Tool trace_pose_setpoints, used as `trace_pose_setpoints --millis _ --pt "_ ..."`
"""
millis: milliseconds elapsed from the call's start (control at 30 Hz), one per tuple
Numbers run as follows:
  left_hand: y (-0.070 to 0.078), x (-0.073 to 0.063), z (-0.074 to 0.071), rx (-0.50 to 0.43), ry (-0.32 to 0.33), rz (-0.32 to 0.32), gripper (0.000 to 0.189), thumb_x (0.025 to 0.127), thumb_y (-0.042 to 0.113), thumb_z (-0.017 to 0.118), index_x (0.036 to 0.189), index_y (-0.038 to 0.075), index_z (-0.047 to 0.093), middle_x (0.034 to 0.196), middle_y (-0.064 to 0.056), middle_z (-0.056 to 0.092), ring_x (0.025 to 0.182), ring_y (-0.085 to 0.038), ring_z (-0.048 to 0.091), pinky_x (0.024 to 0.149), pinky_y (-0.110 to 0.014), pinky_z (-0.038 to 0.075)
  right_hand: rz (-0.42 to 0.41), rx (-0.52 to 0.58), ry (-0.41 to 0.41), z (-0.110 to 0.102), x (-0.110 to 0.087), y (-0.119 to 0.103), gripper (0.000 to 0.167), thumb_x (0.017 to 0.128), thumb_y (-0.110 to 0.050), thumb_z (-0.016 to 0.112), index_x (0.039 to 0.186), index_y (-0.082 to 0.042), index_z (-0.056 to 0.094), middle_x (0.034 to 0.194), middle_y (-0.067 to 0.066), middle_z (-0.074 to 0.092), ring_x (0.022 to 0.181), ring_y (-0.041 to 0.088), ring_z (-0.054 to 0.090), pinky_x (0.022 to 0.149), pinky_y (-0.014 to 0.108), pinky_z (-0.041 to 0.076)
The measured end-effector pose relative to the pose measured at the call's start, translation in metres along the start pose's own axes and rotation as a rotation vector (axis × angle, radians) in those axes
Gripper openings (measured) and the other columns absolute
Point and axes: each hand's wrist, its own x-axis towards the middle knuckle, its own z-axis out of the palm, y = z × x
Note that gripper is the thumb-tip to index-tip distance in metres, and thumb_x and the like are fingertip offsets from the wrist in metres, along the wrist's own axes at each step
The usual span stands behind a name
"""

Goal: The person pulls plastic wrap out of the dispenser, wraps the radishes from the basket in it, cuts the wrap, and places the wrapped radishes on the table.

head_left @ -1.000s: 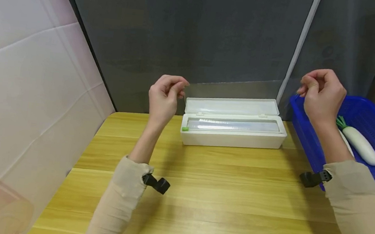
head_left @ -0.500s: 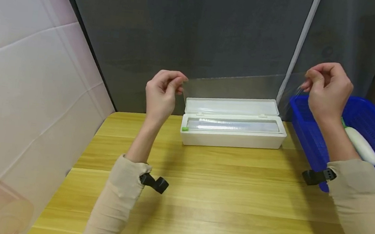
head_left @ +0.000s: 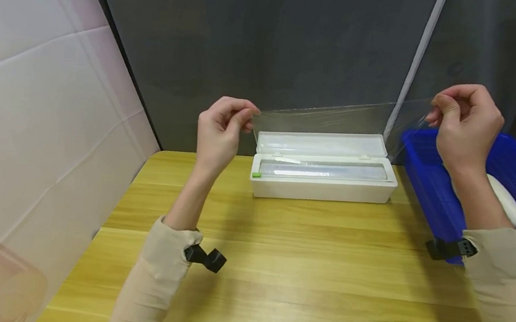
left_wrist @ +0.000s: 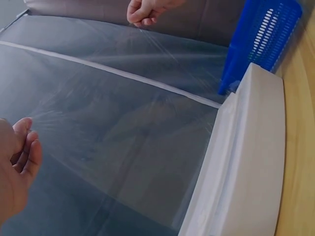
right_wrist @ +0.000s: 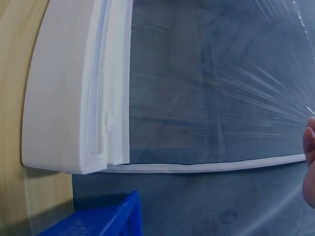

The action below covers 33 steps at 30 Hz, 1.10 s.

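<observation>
Dark grey backdrop (head_left: 324, 41) w/ a pale vertical strip (head_left: 423, 52) behind a wood-grain worktop (head_left: 295, 293); a pale cloth (head_left: 54, 106) hangs at left. A person in beige sleeves (head_left: 154, 276) holds clear film (head_left: 339, 118) up betw. both hands, in the air above the worktop's far edge, approx. over & behind a long white box (head_left: 321, 190). L hand (head_left: 220, 133): grip closed to a pinch, thumb against fingertips, on one end of the film's upper edge. R hand (head_left: 469, 132): same pinch on the other end, held higher, so the edge slopes up to the R.

The box's lid (head_left: 322, 144) stands open at the back; a shiny roll (head_left: 323, 173) lies inside, green tab (head_left: 256, 174) at the front L corner. Can't tell if the film's lower edge is free or joined to the roll. If joined, a hard pull could drag or tip the box.

Main risks, as judged: creases fan out from the pinch points, so strain there could tear the film; uneven hand height could skew it; if the hands drift tog., thin film may fold & cling to itself, the lid or a sleeve.

At R, beneath the R forearm, a blue basket (head_left: 428, 194) holds a white radish (head_left: 506, 202), partly hidden; slack film or the R sleeve could snag the basket's rim.
</observation>
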Motion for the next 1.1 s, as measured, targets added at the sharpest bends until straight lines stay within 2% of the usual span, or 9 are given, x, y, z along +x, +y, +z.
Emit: trace_pose_setpoints --millis 167,367,533,667,833,933,1100 --pt "0.006 -0.005 -0.003 -0.019 -0.028 -0.008 0.011 0.096 -0.002 0.065 0.093 -0.010 0.072 0.089 -0.014 0.066 0.069 -0.020 0.061 0.069 -0.025 0.056 0.001 0.008 -0.003 -0.003 -0.002 -0.002 0.008 0.097 -0.010 0.066 0.096 -0.002 0.069 0.080 -0.007 0.067 0.058 0.003 0.059 0.064 0.011 0.051" --pt "0.012 -0.013 -0.008 -0.046 -0.104 0.008 0.010 0.096 -0.003 0.063 0.095 -0.010 0.071 0.090 -0.022 0.065 0.068 -0.020 0.061 0.068 -0.026 0.056 -0.007 0.061 0.001 -0.010 -0.007 -0.008 0.008 0.096 -0.006 0.066 0.096 0.001 0.069 0.080 -0.004 0.067 0.058 0.005 0.059 0.064 0.012 0.052" --pt "0.018 -0.026 -0.012 -0.058 -0.174 -0.002 0.008 0.096 -0.005 0.063 0.096 -0.008 0.071 0.091 -0.020 0.065 0.070 -0.021 0.061 0.069 -0.029 0.057 -0.021 0.065 -0.031 -0.021 -0.017 -0.013 0.008 0.097 -0.003 0.063 0.097 0.003 0.068 0.080 -0.004 0.066 0.058 0.006 0.058 0.065 0.013 0.051" --pt "0.023 -0.039 -0.015 -0.104 -0.221 -0.025 0.008 0.095 -0.008 0.063 0.096 -0.008 0.071 0.090 -0.016 0.066 0.070 -0.021 0.060 0.069 -0.029 0.056 -0.048 0.060 -0.067 -0.032 -0.026 -0.012 0.008 0.098 0.000 0.061 0.097 0.007 0.066 0.079 -0.005 0.065 0.060 0.005 0.058 0.066 0.013 0.051" --pt "0.029 -0.051 -0.018 -0.143 -0.303 -0.053 0.010 0.095 -0.010 0.062 0.096 -0.008 0.071 0.089 -0.007 0.067 0.071 -0.021 0.060 0.067 -0.028 0.054 -0.096 0.032 -0.089 -0.047 -0.037 -0.009 0.012 0.098 0.003 0.060 0.098 0.015 0.062 0.079 -0.007 0.065 0.060 0.004 0.058 0.066 0.012 0.051" --pt "0.030 -0.058 -0.020 -0.147 -0.364 -0.047 0.012 0.095 -0.012 0.060 0.095 -0.007 0.071 0.090 -0.007 0.067 0.072 -0.023 0.060 0.066 -0.028 0.054 -0.115 0.007 -0.097 -0.054 -0.043 -0.007 0.013 0.098 0.004 0.060 0.098 0.017 0.061 0.079 -0.009 0.065 0.059 0.003 0.057 0.065 0.011 0.050" --pt "0.032 -0.073 -0.019 -0.177 -0.457 -0.066 0.014 0.095 -0.013 0.059 0.096 -0.006 0.071 0.091 -0.008 0.066 0.074 -0.023 0.060 0.066 -0.030 0.054 -0.100 0.016 -0.105 -0.063 -0.050 -0.004 0.013 0.097 0.007 0.059 0.098 0.020 0.060 0.078 -0.007 0.066 0.058 0.003 0.057 0.063 0.011 0.050"
